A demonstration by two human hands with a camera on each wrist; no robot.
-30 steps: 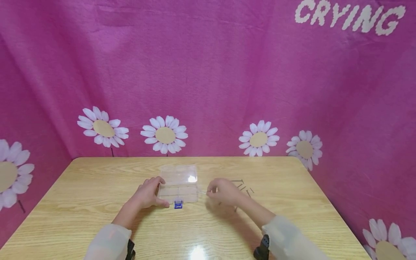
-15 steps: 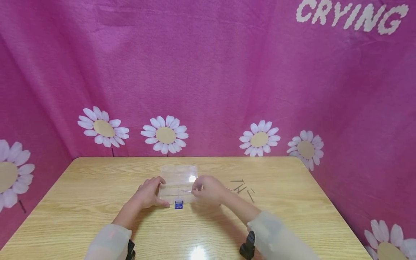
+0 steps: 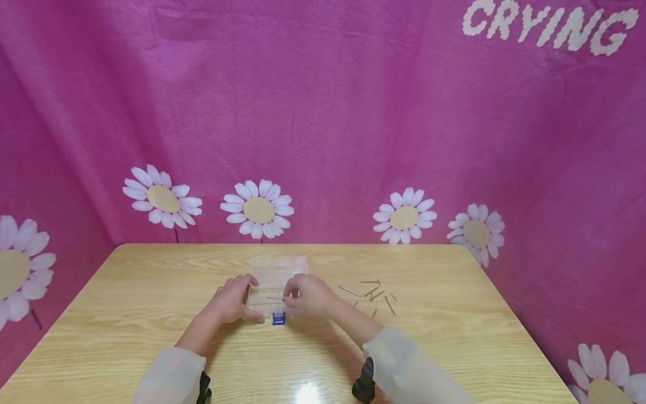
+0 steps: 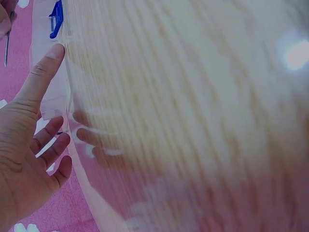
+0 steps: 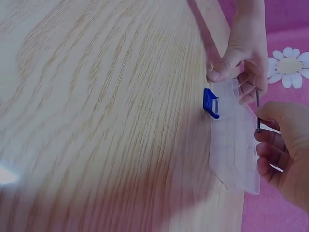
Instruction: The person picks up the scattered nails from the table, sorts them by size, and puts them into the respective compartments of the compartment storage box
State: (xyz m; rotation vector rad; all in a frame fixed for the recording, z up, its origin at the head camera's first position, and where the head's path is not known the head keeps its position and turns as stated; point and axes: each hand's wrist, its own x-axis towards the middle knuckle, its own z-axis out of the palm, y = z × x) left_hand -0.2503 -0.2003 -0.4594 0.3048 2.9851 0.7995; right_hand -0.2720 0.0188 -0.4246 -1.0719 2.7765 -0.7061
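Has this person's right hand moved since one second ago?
Yes. Judged against the table in the head view, the right hand has moved left, from beside the clear box to above its right part.

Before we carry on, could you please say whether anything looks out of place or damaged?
Nothing looks damaged; only the loose nails look untidy, scattered at differing angles on the table, right of the open clear box.
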